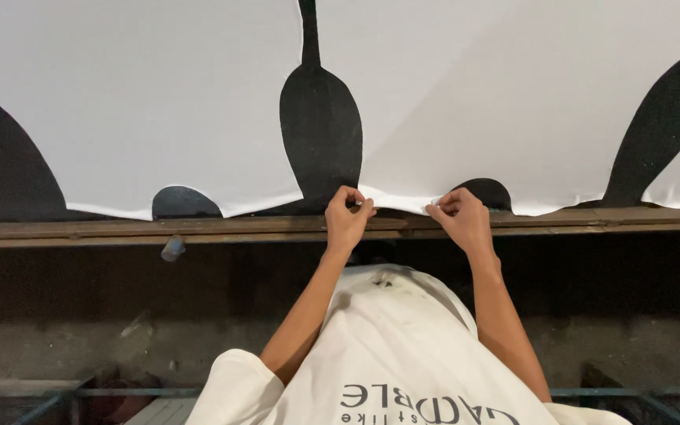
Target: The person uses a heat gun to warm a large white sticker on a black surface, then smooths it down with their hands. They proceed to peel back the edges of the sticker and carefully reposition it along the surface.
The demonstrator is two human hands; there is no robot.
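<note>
White fabric sheet (450,94): near hem runs left-right along desk edge (120,232); left hand (347,216) and right hand (460,216) both pinch it.

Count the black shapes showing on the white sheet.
5: a big one at far left, a small dome at lower left, a paddle shape in the centre, a small dome by the right hand, a long one at right. More may lie out of frame.

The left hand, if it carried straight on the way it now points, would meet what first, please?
Most likely the black paddle-shaped patch on the white sheet, directly beyond the left hand, which already pinches that sheet's edge.
</note>
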